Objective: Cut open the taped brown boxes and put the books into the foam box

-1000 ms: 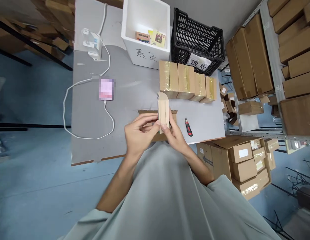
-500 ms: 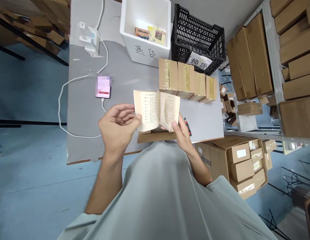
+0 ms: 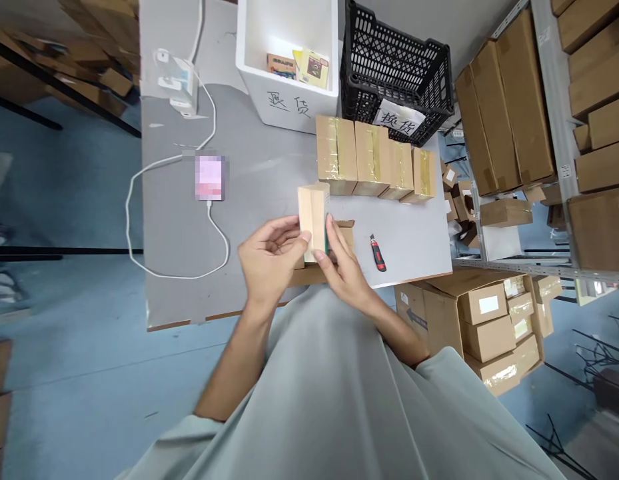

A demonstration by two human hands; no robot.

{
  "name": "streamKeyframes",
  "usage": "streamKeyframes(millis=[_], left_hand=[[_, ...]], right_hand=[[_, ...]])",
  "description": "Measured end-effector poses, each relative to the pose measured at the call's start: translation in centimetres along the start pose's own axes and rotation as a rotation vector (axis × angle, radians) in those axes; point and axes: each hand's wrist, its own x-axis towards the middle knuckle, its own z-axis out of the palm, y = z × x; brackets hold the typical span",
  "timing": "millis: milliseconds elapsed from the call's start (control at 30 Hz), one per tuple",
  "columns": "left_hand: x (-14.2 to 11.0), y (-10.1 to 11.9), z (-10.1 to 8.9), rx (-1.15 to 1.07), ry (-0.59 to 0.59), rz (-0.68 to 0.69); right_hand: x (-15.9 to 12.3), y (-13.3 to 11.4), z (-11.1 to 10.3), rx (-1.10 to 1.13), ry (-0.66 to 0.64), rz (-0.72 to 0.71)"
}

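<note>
A small thick book (image 3: 312, 217) is held upright above the front of the table, its pale page edges facing me. My left hand (image 3: 274, 257) pinches its left side with thumb and fingers. On the right side, my right hand (image 3: 340, 263) grips the book too, thumb on the near edge and fingers along the cover. Behind and below the book, an opened cardboard box (image 3: 346, 231) is partly hidden by my hands. A red and black utility knife (image 3: 378, 253) lies on the table to the right of my right hand.
Several taped cartons (image 3: 336, 150) stand in a row behind the book. Farther back are a white bin (image 3: 289, 107) holding small boxes and a black crate (image 3: 396, 73). A phone (image 3: 209, 179) with a white cable lies at left. Boxes fill the shelf (image 3: 564, 167) at right.
The book was spread open and is now nearly closed, turned with its page edges toward me. My left hand has moved right, closer to my right hand. The knife shows fully now.
</note>
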Motion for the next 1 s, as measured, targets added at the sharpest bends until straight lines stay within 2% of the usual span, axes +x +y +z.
streamKeyframes(millis=[167, 300, 400, 533, 667, 733, 800, 900, 933, 1000], left_hand=[[0.3, -0.6, -0.3, 0.009, -0.063, -0.020], [0.5, -0.3, 0.0, 0.053, -0.090, 0.030], [1.2, -0.3, -0.1, 0.059, -0.094, 0.033], [2.7, -0.9, -1.1, 0.008, -0.066, -0.005], [3.1, -1.3, -1.1, 0.003, -0.064, -0.072], [2.9, -1.3, -0.5, 0.018, -0.067, -0.075], [3.1, -1.6, 0.1, 0.046, -0.113, -0.061], [4.6, -3.0, 0.6, 0.155, -0.185, -0.007], [5.5, -3.7, 0.6, 0.216, -0.160, 0.023], [7.5, -5.1, 0.4, 0.294, -0.035, 0.048]], right_hand=[[0.6, 0.7, 0.0, -0.033, -0.001, -0.046], [1.0, 1.3, -0.1, 0.041, 0.006, -0.049], [1.1, 1.8, -0.1, 0.121, 0.057, -0.032], [0.8, 1.8, -0.9, 0.154, 0.140, 0.006], [1.1, 1.5, -0.9, 0.107, 0.086, 0.030], [1.9, 1.9, -0.2, 0.073, 0.090, 0.042], [3.2, 3.0, 0.7, 0.084, 0.167, 0.079], [6.0, 5.0, 1.9, 0.291, 0.304, 0.170], [7.1, 5.5, 2.1, 0.387, 0.327, 0.194], [9.0, 6.1, 2.4, 0.551, 0.355, 0.214]])
